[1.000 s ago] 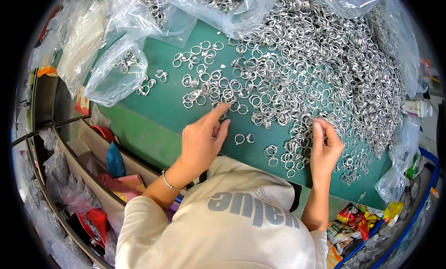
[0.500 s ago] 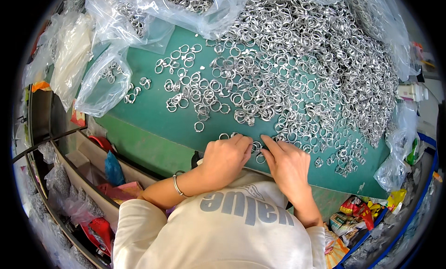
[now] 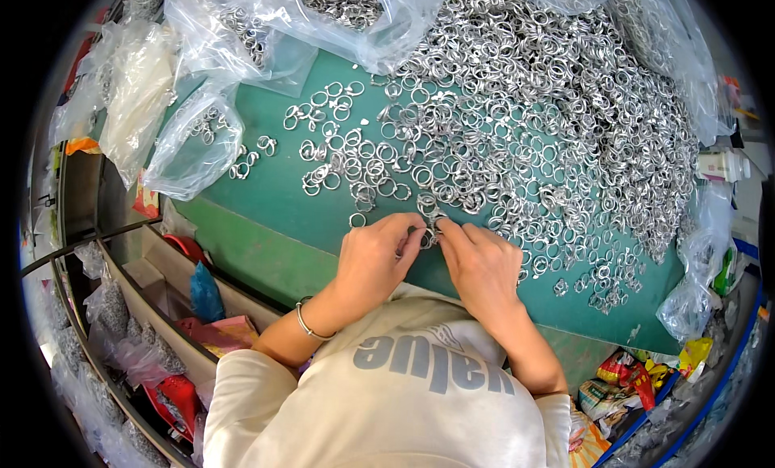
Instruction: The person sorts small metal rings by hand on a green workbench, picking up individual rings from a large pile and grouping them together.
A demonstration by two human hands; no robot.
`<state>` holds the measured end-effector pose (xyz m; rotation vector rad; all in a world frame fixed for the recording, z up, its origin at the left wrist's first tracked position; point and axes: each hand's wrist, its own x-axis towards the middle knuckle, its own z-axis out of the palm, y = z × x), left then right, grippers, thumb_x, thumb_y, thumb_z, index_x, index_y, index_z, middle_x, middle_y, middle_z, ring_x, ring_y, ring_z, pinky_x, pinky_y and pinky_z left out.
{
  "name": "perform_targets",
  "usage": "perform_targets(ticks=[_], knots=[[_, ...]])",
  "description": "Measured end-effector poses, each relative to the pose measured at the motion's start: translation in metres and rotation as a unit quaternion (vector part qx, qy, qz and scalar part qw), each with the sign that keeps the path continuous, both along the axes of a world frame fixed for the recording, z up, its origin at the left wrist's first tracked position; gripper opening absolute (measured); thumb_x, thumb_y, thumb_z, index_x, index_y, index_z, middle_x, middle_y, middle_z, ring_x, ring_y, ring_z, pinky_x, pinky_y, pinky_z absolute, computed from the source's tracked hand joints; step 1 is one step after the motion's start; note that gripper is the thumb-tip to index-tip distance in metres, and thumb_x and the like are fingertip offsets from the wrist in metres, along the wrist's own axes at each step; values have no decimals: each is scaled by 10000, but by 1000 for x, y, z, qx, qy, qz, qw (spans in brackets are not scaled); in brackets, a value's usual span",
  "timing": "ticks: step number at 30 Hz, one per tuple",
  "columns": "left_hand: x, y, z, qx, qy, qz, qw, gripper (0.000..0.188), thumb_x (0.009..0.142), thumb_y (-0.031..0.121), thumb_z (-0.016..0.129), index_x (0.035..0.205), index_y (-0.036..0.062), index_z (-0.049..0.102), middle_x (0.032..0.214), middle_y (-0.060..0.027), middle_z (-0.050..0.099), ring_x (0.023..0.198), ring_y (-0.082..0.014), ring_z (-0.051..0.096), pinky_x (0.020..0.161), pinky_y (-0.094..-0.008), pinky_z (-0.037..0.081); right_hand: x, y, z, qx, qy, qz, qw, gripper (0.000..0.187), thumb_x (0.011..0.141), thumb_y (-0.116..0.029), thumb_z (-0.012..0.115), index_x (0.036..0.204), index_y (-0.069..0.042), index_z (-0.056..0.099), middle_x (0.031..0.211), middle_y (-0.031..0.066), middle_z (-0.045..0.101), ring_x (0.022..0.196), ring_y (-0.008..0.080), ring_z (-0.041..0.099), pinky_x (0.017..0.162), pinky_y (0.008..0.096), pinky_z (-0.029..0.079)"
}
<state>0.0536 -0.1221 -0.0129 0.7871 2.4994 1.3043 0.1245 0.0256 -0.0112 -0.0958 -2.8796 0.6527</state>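
Many silver-coloured rings lie on a green tabletop (image 3: 266, 205), with a loose spread of rings (image 3: 452, 173) just beyond my hands. My left hand (image 3: 375, 250) is closed at the table's near side, fingers curled and thumb against them; what sits inside is mostly hidden, though a bit of silver shows. Close to its right, my right hand (image 3: 484, 266) has its fingers pressed together, their tips on a ring (image 3: 432, 235) between the two hands. A single ring (image 3: 358, 220) lies just past my left knuckles.
A tall heap of rings (image 3: 565, 64) covers the far right. Clear plastic bags (image 3: 198, 161), some holding rings, line the left and back edges. An open drawer (image 3: 202, 331) is at the lower left. Coloured snack packets (image 3: 622, 379) lie at the lower right.
Both hands have shifted slightly up the table, and my left fingers have curled inward. The right fingertips have drawn together at the rings between the hands. The whole view has moved a little.
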Motion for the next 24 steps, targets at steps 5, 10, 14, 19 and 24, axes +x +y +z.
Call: perform_targets(ticks=[5, 10, 14, 19, 24], knots=[[-9, -7, 2, -34, 34, 55, 997, 132, 779, 20, 680, 902, 45, 635, 607, -80, 543, 473, -173, 510, 452, -285, 407, 7, 18, 6, -123, 27, -66, 990, 125, 781, -79, 678, 904, -69, 657, 692, 71, 605, 522, 226, 573, 454, 321, 435], [-9, -2, 12, -57, -7, 31, 998, 177, 788, 42, 667, 954, 77, 618, 672, -85, 613, 503, -232, 582, 454, -332, 434, 22, 36, 16, -480, -53, -171, 859, 107, 843, -67, 656, 931, -4, 653, 706, 49, 612, 496, 104, 481, 469, 215, 368], [10, 2, 9, -2, 27, -149, 988, 255, 776, 125, 704, 1019, 93, 632, 687, -63, 581, 520, -231, 567, 457, -329, 438, 30, 49, 14, -784, -86, -145, 597, 175, 935, -127, 549, 953, 41, 597, 615, -18, 461, 485, 60, 369, 456, 198, 284], [21, 12, 11, -74, 10, -257, 964, 314, 779, 215, 699, 1057, 93, 619, 716, -68, 595, 574, -271, 587, 486, -354, 454, 36, 49, 15, -839, -122, -152, 508, 205, 948, -159, 526, 937, 39, 580, 582, -28, 399, 477, 69, 361, 446, 208, 281], [18, 13, -1, -85, 0, -272, 958, 354, 810, 228, 671, 1134, 112, 589, 803, -88, 636, 615, -275, 615, 507, -368, 463, 44, 47, 11, -833, -93, -156, 522, 197, 938, -170, 539, 947, 21, 588, 593, -3, 435, 499, 92, 387, 451, 220, 295]])
